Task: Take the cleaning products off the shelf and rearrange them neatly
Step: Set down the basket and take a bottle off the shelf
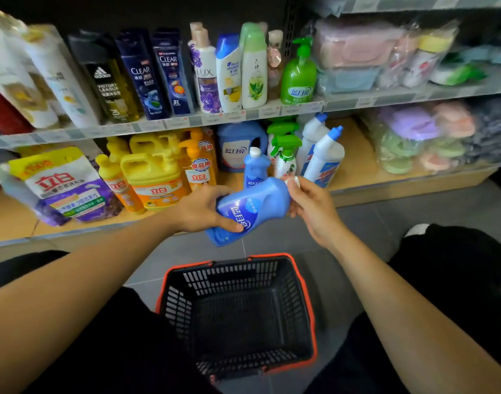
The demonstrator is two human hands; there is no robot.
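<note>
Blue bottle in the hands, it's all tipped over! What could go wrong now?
1. The blue detergent bottle lies tilted while the right hand pinches its white cap; if the cap loosens, detergent might leak.
2. Only the left hand grips the body; a slip could drop it into the basket or onto the floor.
3. Its cap end sits near the small blue bottle at the shelf edge and could knock it over.

Crowded shelf, bare strip right
Yellow jugs [152, 172] and white bottles [324, 157] hem a small blue bottle [255, 166]; bare shelf board [354, 169] lies right of them; the upper shelf [186, 123] overhangs; the basket [306, 282] gapes below.
</note>
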